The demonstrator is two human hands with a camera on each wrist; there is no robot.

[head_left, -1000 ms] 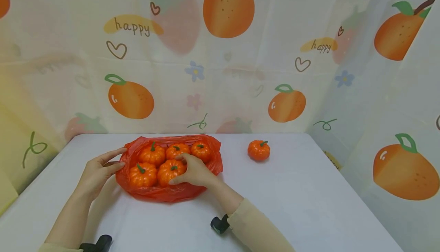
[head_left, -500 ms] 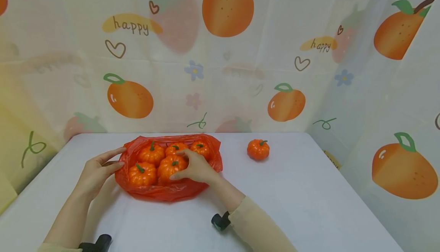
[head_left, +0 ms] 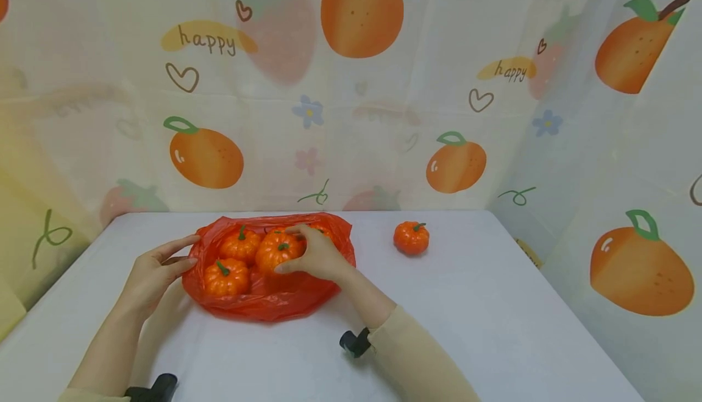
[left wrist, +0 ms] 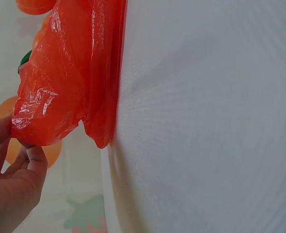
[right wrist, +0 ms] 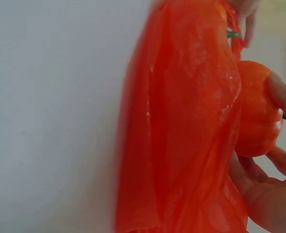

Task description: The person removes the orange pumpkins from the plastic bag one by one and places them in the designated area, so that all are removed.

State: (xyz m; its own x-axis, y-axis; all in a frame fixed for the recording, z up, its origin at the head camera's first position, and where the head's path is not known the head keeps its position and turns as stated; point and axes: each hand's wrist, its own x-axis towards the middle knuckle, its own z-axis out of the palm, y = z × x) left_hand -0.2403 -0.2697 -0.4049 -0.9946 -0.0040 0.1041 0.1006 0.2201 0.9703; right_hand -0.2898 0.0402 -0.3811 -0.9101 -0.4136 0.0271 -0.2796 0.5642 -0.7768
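Observation:
A red plastic bag (head_left: 269, 309) lies open on the white table with several small orange pumpkins in it. My left hand (head_left: 150, 280) pinches the bag's left edge; the left wrist view shows thumb and fingers (left wrist: 36, 158) on the film. With my right hand (head_left: 320, 259) I grip one pumpkin (head_left: 274, 254), raised partly above the bag's rim in the right wrist view. Two green-stemmed pumpkins, one in front (head_left: 227, 280) and one behind (head_left: 238, 246), sit at the bag's left. Others at the back are mostly hidden behind my right hand and the held pumpkin.
A single pumpkin (head_left: 411, 239) stands on the table (head_left: 466, 317), right of the bag near the back edge. Behind the table hangs a fruit-printed curtain (head_left: 373, 109), which also runs along the right side.
My right hand has lifted the pumpkin up from the bag's front middle and slightly back, baring red film where it sat. My left hand has stayed at the bag's edge.

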